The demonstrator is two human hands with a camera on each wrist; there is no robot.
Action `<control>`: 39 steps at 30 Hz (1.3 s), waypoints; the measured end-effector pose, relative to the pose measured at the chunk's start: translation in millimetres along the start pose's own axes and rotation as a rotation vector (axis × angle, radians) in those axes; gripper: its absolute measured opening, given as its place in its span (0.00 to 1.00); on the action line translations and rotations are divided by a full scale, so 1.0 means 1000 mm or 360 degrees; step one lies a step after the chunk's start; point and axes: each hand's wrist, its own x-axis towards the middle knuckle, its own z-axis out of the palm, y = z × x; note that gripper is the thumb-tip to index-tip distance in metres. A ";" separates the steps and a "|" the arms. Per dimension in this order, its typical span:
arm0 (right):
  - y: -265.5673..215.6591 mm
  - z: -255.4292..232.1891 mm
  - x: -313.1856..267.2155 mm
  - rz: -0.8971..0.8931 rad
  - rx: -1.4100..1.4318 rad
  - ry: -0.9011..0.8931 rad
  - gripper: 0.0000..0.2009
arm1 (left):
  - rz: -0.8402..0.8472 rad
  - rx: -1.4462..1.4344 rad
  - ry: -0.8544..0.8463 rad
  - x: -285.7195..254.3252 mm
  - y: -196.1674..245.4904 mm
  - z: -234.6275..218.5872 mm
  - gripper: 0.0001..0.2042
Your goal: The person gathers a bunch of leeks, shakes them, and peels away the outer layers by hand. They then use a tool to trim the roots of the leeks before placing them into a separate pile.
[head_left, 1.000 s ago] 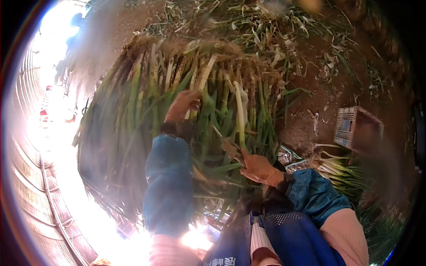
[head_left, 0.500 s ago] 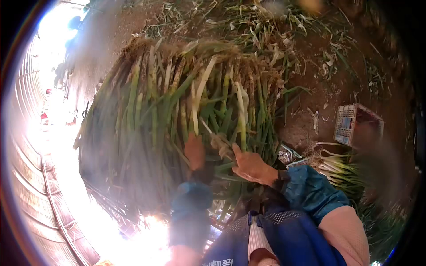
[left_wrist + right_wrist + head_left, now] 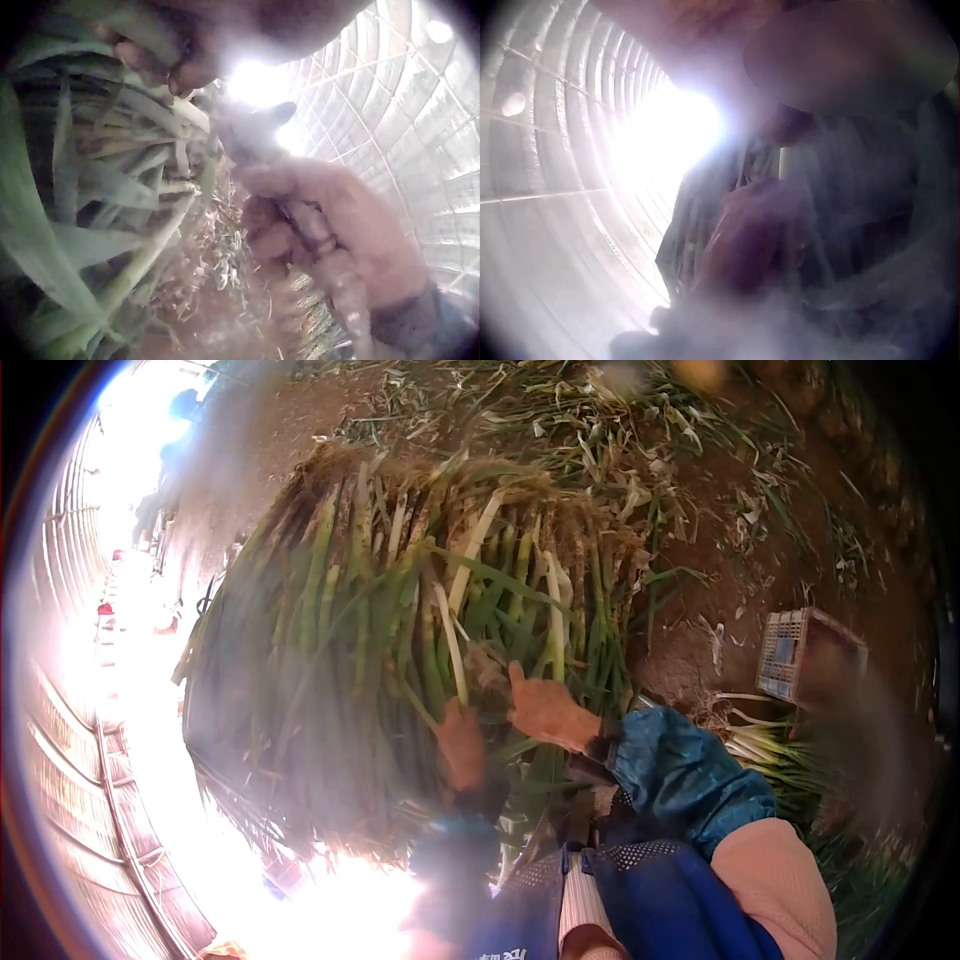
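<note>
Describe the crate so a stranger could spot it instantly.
In the head view, go right from the big heap of green onions. Just above a smaller white-stemmed bunch sits the crate, the only boxy, lattice-sided thing there.

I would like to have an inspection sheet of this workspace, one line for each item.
Surface: bare brown ground.
Job's things: large pile of long green onions, roots at the far side; smaller bunch near the crate.
Clutter: leaf scraps scattered beyond the pile; lattice crate at the right.
Hands: left hand grips a pale stalk; right hand is curled round a pale object, too blurred to name.
Cables: nothing clearly seen.
Surroundings: ribbed wall at the left, strong glare.
</note>
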 end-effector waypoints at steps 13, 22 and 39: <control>0.002 0.003 0.019 0.0058 -0.0027 -0.0059 0.32 | 0.0147 0.0042 0.0071 -0.018 -0.025 0.006 0.14; -0.002 -0.012 -0.067 0.0060 -0.0117 -0.0122 0.35 | 0.0184 -0.0010 -0.0102 -0.042 -0.029 0.020 0.13; 0.038 0.014 -0.034 0.0131 -0.0068 -0.0184 0.36 | 0.0582 0.0594 0.0382 0.105 -0.052 0.037 0.12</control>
